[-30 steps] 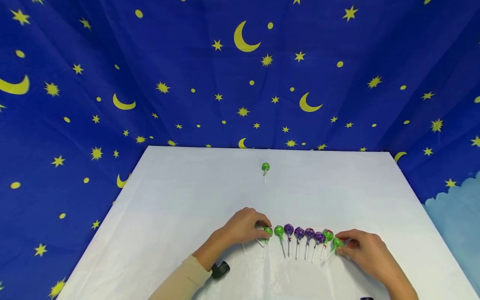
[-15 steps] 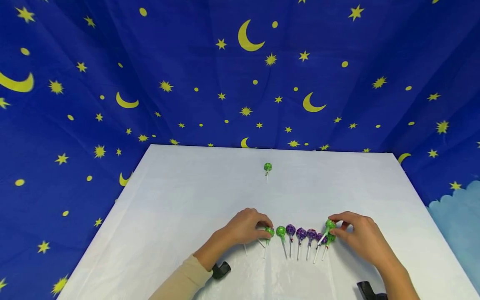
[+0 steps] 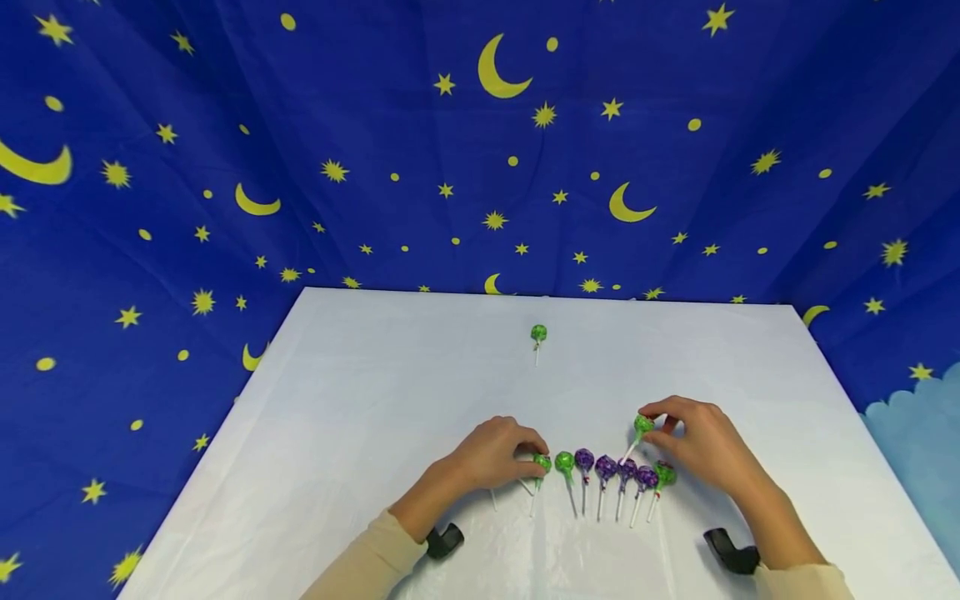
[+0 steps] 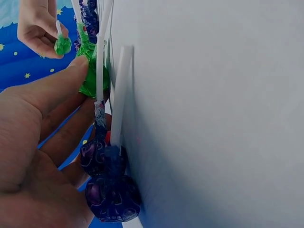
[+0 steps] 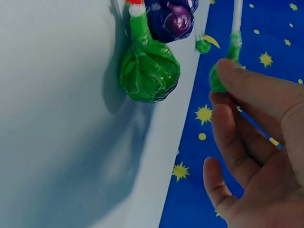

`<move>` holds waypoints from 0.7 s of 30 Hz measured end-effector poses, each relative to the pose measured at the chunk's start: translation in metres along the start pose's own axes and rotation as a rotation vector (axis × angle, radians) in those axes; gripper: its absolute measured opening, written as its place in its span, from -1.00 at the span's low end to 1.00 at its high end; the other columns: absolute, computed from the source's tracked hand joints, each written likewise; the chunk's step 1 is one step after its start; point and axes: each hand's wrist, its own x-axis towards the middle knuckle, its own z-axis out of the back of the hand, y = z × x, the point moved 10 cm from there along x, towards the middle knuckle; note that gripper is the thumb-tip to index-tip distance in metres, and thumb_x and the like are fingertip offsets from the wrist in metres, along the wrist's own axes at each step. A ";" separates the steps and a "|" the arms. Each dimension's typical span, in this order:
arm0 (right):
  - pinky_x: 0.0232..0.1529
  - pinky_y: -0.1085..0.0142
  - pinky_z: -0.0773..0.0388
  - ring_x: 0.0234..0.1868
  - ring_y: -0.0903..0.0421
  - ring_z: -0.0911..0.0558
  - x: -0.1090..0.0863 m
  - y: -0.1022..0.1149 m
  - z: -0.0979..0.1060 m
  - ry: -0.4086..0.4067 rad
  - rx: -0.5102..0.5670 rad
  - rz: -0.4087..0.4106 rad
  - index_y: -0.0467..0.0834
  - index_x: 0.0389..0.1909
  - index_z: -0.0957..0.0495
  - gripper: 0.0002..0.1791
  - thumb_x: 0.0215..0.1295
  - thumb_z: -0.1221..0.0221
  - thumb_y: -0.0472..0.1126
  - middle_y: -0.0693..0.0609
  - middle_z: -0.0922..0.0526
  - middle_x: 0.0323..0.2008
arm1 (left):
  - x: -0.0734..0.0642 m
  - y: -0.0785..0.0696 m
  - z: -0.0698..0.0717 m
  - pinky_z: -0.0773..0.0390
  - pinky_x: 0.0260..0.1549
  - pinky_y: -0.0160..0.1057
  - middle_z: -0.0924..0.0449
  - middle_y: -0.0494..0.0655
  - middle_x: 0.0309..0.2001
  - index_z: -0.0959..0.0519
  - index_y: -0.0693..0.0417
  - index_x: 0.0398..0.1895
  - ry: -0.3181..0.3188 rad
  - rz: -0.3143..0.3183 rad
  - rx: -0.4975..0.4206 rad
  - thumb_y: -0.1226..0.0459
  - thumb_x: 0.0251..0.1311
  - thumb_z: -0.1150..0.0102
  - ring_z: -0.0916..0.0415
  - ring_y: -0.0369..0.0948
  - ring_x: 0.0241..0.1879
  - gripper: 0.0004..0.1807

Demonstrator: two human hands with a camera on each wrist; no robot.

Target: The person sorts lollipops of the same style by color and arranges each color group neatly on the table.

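My left hand (image 3: 491, 454) pinches the wrapped head of a green lollipop (image 3: 542, 463) at the left end of a row. In the left wrist view, two purple lollipops (image 4: 113, 198) lie by that palm; the head view shows only their white sticks. Raised behind the row, my right hand (image 3: 705, 437) holds another green lollipop (image 3: 642, 424) between thumb and fingertips, its stick slanting down toward the row. Between the hands lie a green lollipop (image 3: 565, 462), several purple lollipops (image 3: 605, 467) and a green one with some red (image 3: 664, 473), sticks toward me.
One green lollipop (image 3: 538, 332) lies alone near the back of the white table (image 3: 390, 358). Blue cloth (image 3: 420, 133) with yellow moons and stars hangs behind and at the sides. Black pieces (image 3: 446, 542) sit by both wrists.
My right hand has lifted the green lollipop off the row's right end and carried it left and toward the back. My left hand stays on its lollipop.
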 end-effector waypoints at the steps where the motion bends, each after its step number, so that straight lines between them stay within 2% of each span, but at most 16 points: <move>1: -0.24 0.11 -0.39 -0.40 0.26 -0.51 0.002 0.000 -0.002 0.000 0.005 0.009 -0.04 -0.14 -0.70 -0.69 0.03 -0.44 -0.20 0.23 -0.65 -0.30 | -0.001 0.000 0.000 -0.47 -0.16 -0.39 -0.65 -0.41 -0.27 -0.70 -0.12 -0.14 -0.001 0.002 0.009 0.08 0.14 -0.35 -0.52 -0.45 -0.24 -0.77; 7: -0.22 0.09 -0.41 -0.39 0.26 -0.51 0.014 0.000 -0.014 0.041 0.005 0.027 -0.03 -0.13 -0.68 -0.68 0.04 -0.44 -0.19 0.22 -0.64 -0.28 | -0.004 0.003 -0.001 -0.44 -0.13 -0.34 -0.61 -0.46 -0.28 -0.69 -0.18 -0.15 0.012 0.023 0.034 0.07 0.15 -0.34 -0.47 -0.44 -0.23 -0.78; 13: -0.20 0.07 -0.40 -0.41 0.24 -0.50 0.028 0.000 -0.014 0.072 -0.028 0.026 -0.01 -0.15 -0.69 -0.69 0.03 -0.44 -0.18 0.22 -0.64 -0.32 | -0.003 0.002 -0.001 -0.45 -0.13 -0.33 -0.61 -0.47 -0.28 -0.69 -0.18 -0.14 0.007 0.017 0.020 0.06 0.15 -0.34 -0.47 -0.44 -0.24 -0.78; 21: -0.32 0.18 -0.36 -0.44 0.20 -0.48 0.046 -0.003 -0.013 0.097 -0.030 0.020 -0.04 -0.13 -0.68 -0.69 0.05 -0.43 -0.19 0.20 -0.63 -0.34 | -0.002 0.001 0.000 -0.44 -0.10 -0.31 -0.61 -0.47 -0.28 -0.69 -0.16 -0.14 0.004 0.018 0.022 0.07 0.15 -0.34 -0.48 -0.44 -0.24 -0.77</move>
